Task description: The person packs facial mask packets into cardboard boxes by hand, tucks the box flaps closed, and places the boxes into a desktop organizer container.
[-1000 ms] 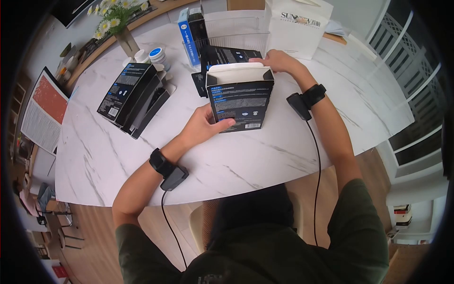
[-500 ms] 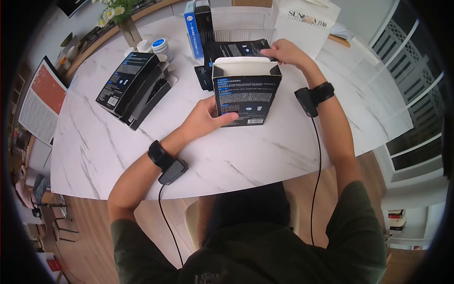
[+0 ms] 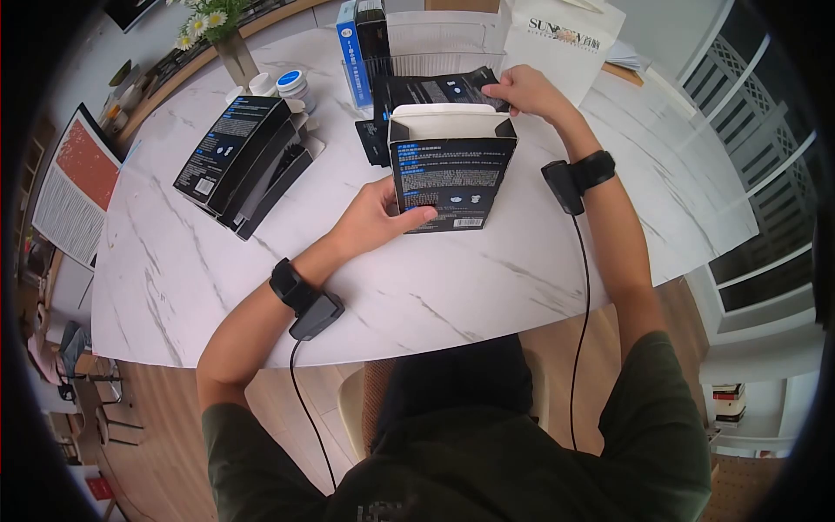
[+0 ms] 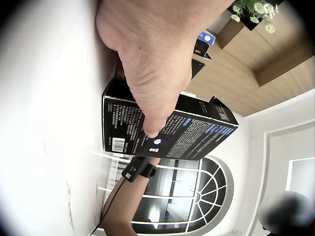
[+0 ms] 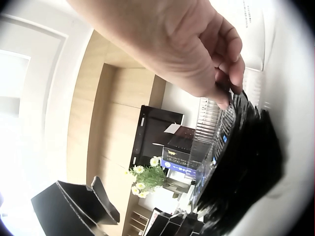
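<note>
An opened black box (image 3: 452, 178) with white print and a barcode stands upright on the table. Its white top flap (image 3: 444, 111) is raised. My left hand (image 3: 374, 217) grips the lower left side, thumb across the printed face; the other fingers are hidden behind the box. Beyond it lies a thick pile of flat black packets (image 3: 422, 91). With thumb and fingers, my right hand (image 3: 528, 91) pinches the pile's right edge, as the right wrist view shows; how many packets are in that pinch, I cannot tell.
Another opened black box (image 3: 230, 148) lies on the left of the marble-patterned table (image 3: 365, 304). White jars, one blue-lidded (image 3: 292, 80), stand behind it near a flower vase (image 3: 237, 59). At the back are a clear rack (image 3: 444, 43), a blue box (image 3: 352, 52) and a white paper bag (image 3: 561, 48).
My right hand's fingers have closed on the right edge of the packets, and that edge has risen slightly. My left hand keeps its hold on the upright box. The head view has shifted a little.
</note>
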`<state>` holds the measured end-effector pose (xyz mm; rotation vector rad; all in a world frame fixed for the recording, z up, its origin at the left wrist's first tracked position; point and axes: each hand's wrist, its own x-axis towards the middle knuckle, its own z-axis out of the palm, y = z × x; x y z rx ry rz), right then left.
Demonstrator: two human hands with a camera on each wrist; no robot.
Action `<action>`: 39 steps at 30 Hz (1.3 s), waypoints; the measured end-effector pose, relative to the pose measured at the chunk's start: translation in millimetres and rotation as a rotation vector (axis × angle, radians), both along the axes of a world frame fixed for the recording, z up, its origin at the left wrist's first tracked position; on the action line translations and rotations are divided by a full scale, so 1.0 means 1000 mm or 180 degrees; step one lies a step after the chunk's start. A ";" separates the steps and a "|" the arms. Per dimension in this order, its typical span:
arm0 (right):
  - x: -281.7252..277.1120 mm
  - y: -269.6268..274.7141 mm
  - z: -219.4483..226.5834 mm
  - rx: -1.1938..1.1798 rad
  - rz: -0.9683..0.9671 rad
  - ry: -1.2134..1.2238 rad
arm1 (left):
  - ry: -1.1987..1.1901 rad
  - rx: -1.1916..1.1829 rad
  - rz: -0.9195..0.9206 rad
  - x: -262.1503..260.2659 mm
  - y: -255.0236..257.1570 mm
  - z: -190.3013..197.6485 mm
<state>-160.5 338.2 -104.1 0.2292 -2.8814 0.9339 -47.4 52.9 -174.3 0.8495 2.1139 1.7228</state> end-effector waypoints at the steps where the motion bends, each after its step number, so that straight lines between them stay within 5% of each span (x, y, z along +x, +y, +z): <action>1: 0.000 0.000 0.002 0.0001 -0.0001 0.0000 | 0.0000 0.0001 -0.0001 0.000 0.000 0.000; 6: 0.005 -0.004 0.008 -0.1438 0.0239 0.0162 | -0.0030 0.0001 0.0016 0.001 0.000 -0.001; 16: 0.001 -0.003 0.011 -0.1336 0.0204 0.0478 | -0.0019 0.0027 -0.0002 0.000 0.000 -0.001; 22: 0.003 0.000 0.028 -0.1583 -0.0038 0.1499 | 0.0073 0.0089 0.0009 -0.002 0.000 -0.006; 28: 0.024 0.001 0.068 -0.2451 0.0040 0.3031 | 0.0214 0.0107 0.0007 -0.002 0.000 -0.006; 39: 0.077 -0.022 0.106 -0.3460 0.0532 0.3402 | 0.0169 0.0182 -0.0014 -0.003 0.001 -0.008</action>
